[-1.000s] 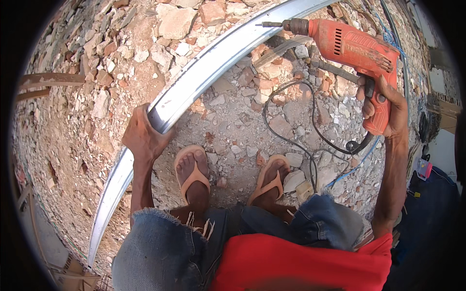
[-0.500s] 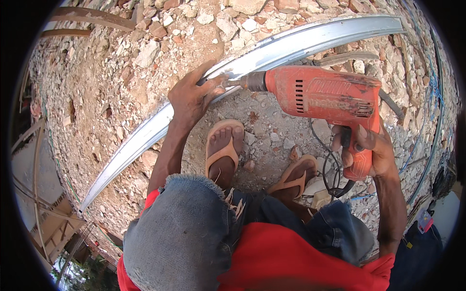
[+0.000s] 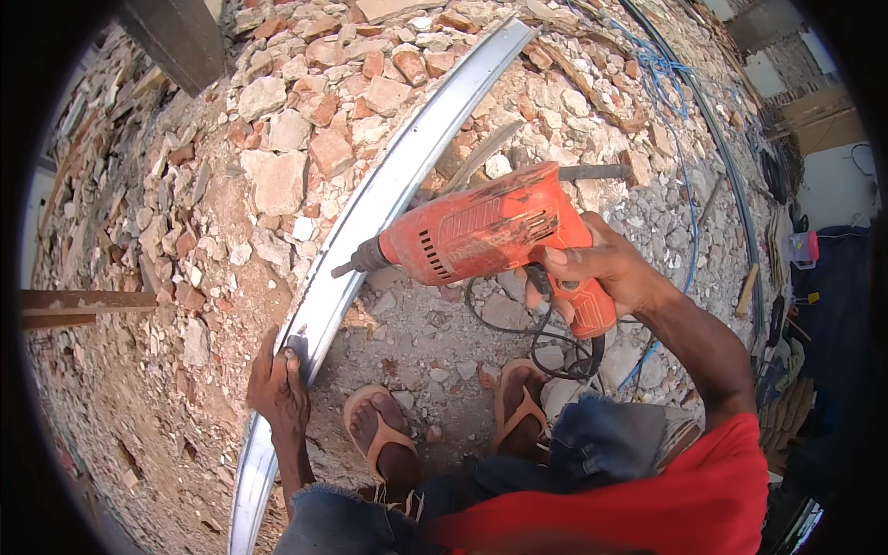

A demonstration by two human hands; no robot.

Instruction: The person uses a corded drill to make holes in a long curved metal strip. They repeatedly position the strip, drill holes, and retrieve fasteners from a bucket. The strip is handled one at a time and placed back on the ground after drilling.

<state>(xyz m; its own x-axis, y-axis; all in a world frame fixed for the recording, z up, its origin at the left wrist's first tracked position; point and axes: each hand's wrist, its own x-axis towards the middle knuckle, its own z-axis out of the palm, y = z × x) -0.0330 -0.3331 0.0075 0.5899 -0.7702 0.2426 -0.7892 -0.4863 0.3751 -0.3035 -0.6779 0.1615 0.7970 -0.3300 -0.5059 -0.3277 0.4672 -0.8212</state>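
Note:
My right hand [image 3: 606, 264] is wrapped round the handle of a worn red power drill [image 3: 481, 227], its fingers near the trigger. The drill's dark chuck points left, and its tip lies over a long silvery metal channel [image 3: 407, 157]; whether it touches cannot be made out. My left hand [image 3: 280, 384] grips the channel lower down, with its thumb and fingers on both edges. A small dark piece shows on the metal just by those fingertips. From the handle's base a black cord [image 3: 527, 328] loops down toward the ground.
Broken bricks and stones [image 3: 277, 176] cover the ground. My sandalled feet [image 3: 384, 430] stand between the channel and the drill. Blue string [image 3: 661, 69] and a dark hose [image 3: 731, 185] run along the right. A brown beam [image 3: 88, 303] juts in at left, and a dark post [image 3: 176, 42] at upper left.
My view has turned, so the channel now stands steeper. The drill tip has come away from my left hand, which now grips the channel farther down. My right hand still holds the drill.

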